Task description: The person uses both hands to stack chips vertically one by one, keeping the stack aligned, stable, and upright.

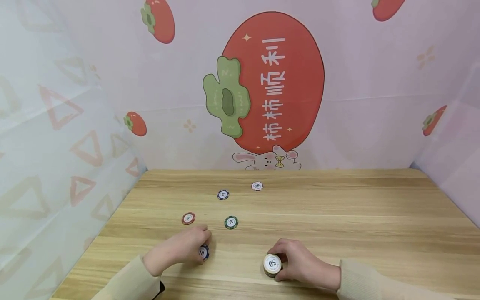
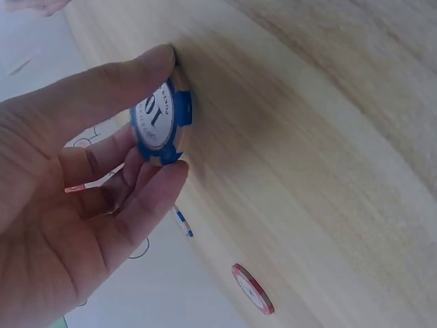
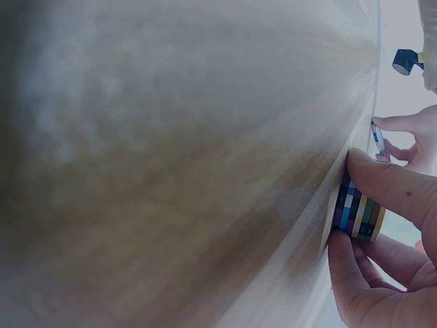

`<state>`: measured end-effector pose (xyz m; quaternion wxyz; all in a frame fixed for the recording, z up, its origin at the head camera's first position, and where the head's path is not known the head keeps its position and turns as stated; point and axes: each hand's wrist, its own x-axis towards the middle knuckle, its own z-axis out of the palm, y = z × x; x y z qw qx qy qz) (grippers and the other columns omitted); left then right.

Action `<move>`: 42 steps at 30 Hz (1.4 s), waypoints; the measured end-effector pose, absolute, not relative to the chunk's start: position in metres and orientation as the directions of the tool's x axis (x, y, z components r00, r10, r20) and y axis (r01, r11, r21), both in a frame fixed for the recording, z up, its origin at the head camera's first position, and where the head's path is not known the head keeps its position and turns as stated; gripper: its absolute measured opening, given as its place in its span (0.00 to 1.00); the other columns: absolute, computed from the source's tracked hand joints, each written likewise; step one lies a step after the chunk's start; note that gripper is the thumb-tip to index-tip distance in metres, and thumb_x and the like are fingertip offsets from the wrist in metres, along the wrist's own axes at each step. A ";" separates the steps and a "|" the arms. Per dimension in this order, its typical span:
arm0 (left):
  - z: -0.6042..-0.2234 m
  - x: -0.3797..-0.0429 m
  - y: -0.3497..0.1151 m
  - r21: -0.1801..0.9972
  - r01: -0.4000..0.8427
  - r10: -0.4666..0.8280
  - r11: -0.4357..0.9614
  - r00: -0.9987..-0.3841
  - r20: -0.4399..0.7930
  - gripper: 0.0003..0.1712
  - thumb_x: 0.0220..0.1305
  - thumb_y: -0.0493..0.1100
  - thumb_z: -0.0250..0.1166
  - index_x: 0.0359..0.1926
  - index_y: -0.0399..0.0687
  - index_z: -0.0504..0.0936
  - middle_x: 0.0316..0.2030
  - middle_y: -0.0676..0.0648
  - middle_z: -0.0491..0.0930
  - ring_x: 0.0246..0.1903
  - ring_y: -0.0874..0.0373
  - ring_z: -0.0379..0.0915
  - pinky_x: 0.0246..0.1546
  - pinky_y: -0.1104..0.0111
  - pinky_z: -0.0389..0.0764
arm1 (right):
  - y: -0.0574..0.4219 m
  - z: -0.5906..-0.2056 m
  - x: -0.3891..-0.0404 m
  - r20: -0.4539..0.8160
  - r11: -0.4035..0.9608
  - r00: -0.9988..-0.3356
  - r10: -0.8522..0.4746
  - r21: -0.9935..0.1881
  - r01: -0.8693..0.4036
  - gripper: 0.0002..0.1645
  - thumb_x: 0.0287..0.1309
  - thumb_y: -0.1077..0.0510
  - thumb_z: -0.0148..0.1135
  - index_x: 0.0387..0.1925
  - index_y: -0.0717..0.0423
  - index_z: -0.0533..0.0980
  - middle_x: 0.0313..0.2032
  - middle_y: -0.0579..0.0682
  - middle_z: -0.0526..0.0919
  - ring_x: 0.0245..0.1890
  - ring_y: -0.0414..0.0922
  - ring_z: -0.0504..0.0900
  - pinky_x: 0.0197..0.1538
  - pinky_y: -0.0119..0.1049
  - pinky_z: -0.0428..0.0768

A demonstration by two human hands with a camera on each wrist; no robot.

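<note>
My left hand (image 1: 187, 246) pinches a blue poker chip (image 2: 156, 124) marked 10 by its edges, between thumb and fingertips. In the head view that chip is just above or on the table, partly covered by the fingers. To the right, my right hand (image 1: 298, 262) grips a short stack of poker chips (image 1: 272, 264) from the side, thumb and fingers around it. A pale chip marked 50 tops the stack. The right wrist view shows the stack's layered, multicoloured edges (image 3: 355, 205) close to the table.
Beyond the left hand lie a red chip (image 1: 188, 218) and a green chip (image 1: 231, 222) marked 20. Farther back are a dark blue chip (image 1: 223, 194) marked 10 and a pale chip (image 1: 257, 186). A printed cloth wall (image 1: 348, 125) rises behind the wooden table (image 1: 356, 208).
</note>
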<state>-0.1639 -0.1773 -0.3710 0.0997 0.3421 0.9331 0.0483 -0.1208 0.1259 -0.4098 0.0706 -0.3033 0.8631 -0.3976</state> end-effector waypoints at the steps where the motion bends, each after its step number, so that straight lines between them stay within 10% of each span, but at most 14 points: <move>1: -0.371 -0.164 -0.177 0.164 0.629 0.649 0.760 -0.745 -0.151 0.21 0.32 0.40 0.77 0.25 0.48 0.71 0.24 0.57 0.64 0.23 0.67 0.61 0.24 0.74 0.69 | 0.126 -0.410 -0.121 0.120 0.501 -0.806 -0.580 -0.728 -0.468 0.24 0.24 0.64 0.77 0.33 0.52 0.80 0.32 0.37 0.76 0.33 0.31 0.73 0.36 0.27 0.74; 27: -0.364 -0.164 -0.138 0.415 0.713 0.810 0.565 -0.576 -0.112 0.07 0.51 0.36 0.67 0.25 0.50 0.77 0.23 0.61 0.69 0.25 0.72 0.65 0.28 0.80 0.69 | 0.126 -0.410 -0.122 0.107 0.494 -0.807 -0.580 -0.742 -0.453 0.25 0.25 0.64 0.77 0.33 0.53 0.78 0.31 0.37 0.75 0.31 0.30 0.72 0.34 0.26 0.74; 42: -0.368 -0.160 -0.105 0.711 0.480 0.762 0.514 -0.637 -0.121 0.05 0.51 0.37 0.68 0.26 0.47 0.78 0.22 0.60 0.74 0.24 0.72 0.68 0.28 0.78 0.73 | 0.123 -0.413 -0.123 0.107 0.496 -0.828 -0.550 -0.756 -0.427 0.27 0.21 0.65 0.78 0.33 0.55 0.77 0.30 0.39 0.74 0.30 0.30 0.72 0.33 0.26 0.74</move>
